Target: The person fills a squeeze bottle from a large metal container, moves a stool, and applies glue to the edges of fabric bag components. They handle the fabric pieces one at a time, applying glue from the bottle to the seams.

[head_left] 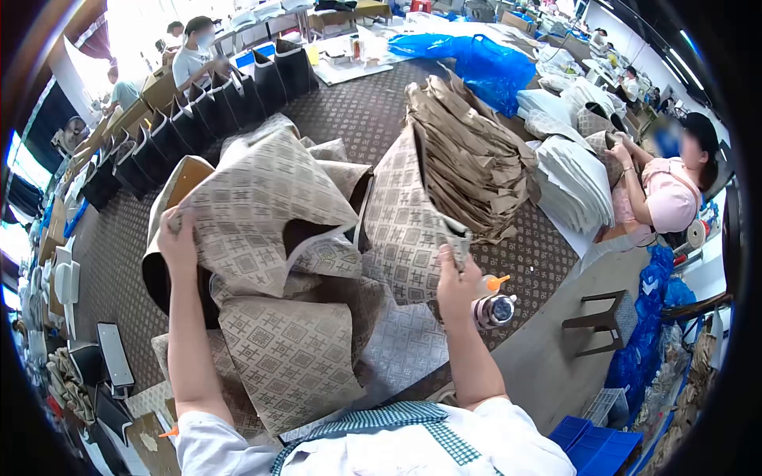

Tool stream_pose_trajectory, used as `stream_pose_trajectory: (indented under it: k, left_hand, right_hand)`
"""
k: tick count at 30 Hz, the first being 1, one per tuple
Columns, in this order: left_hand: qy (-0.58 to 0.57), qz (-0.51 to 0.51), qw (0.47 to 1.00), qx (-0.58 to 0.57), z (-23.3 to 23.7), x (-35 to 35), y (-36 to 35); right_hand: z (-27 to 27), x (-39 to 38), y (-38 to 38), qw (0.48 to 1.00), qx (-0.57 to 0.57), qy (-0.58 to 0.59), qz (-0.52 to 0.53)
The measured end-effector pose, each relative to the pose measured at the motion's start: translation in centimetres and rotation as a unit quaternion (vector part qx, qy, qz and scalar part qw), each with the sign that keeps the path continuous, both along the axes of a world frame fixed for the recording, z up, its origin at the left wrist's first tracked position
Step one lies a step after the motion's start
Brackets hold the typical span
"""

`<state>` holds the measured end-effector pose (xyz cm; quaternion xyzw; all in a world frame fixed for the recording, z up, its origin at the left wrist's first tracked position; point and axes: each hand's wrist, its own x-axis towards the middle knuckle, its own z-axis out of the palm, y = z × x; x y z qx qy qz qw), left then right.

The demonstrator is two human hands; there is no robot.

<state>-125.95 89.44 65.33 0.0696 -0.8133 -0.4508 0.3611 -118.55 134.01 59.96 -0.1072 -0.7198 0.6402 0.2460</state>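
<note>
Here's the patterned panel (270, 190), raised over a heap of loose panels (286, 357) on the bench (111, 254), its corner pinched in the left hand (177, 234)! The right hand (459, 282) grips the edge of a second panel (393, 230) just beside it. To me it looks like a handling step, and the next move calls for steady holds on both edges. That heap crowds underneath; an orange-tipped bottle (496, 283) sits close by the right hand, with creased brown paper (468, 159) beyond.

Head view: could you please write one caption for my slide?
The left hand and right hand each hold patterned material near a pile of wrinkled brown sheets.
</note>
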Motion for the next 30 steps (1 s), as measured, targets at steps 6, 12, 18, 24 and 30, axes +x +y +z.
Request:
stream_pose_trajectory:
  k: [6,12,18,24,30]
  left_hand:
    - [0.023,0.092,0.987,0.129,0.0,6.5,-8.2]
    - [-0.007,0.154,0.982,0.113,-3.3,8.8,-10.9]
    - [-0.02,0.118,0.979,0.165,-4.4,8.4,-7.5]
    - [0.035,0.132,0.957,0.257,-3.9,10.1,-8.5]
    - [0.022,0.21,0.949,0.233,-3.5,13.9,-10.9]
  right_hand:
    - [5.6,-4.7,4.0,0.963,-0.163,0.148,-0.156]
    - [14.4,-19.6,14.0,0.921,-0.251,0.278,-0.105]
    - [12.0,-19.8,8.4,0.983,-0.092,0.161,0.012]
    - [-8.5,-10.4,-3.4,0.963,-0.075,-0.113,0.232]
    - [-10.7,-4.5,-10.5,0.959,-0.024,-0.116,0.257]
